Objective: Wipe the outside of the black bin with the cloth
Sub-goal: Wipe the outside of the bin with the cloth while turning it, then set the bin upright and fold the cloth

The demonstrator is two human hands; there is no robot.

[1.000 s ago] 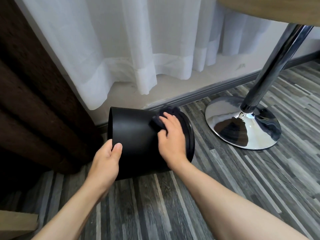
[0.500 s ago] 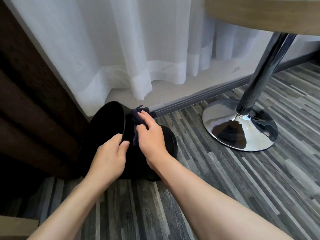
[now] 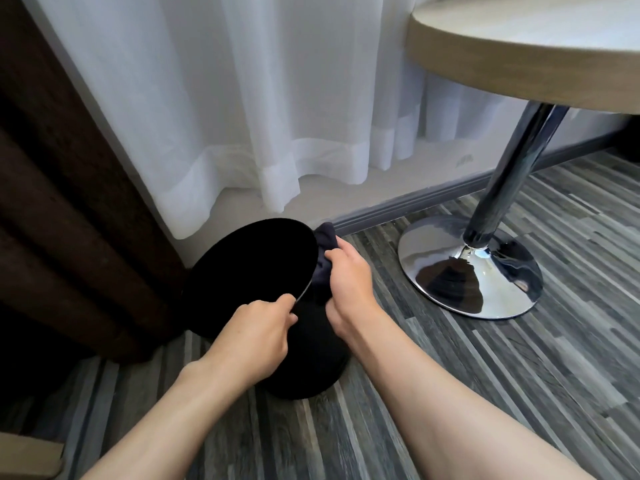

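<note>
The black bin (image 3: 308, 362) stands tilted on the wood-pattern floor, its dark open mouth facing up and to the left. My left hand (image 3: 258, 336) pinches the near rim of the mouth. My right hand (image 3: 349, 284) presses a dark navy cloth (image 3: 325, 249) against the bin's right outer side, just below the rim. Most of the cloth is bunched under my fingers, with a fold sticking out at the top. My hands hide part of the bin's wall.
A round table (image 3: 526, 46) stands at the right on a chrome pole and a shiny disc base (image 3: 471, 268) close to the bin. White sheer curtain (image 3: 242, 116) hangs behind, dark brown drape (image 3: 69, 220) at the left. A grey skirting runs along the wall.
The bin has been tipped from lying on its side to nearly upright, mouth now up-left. My left hand moved from its wall to the rim. The cloth moved toward the rim.
</note>
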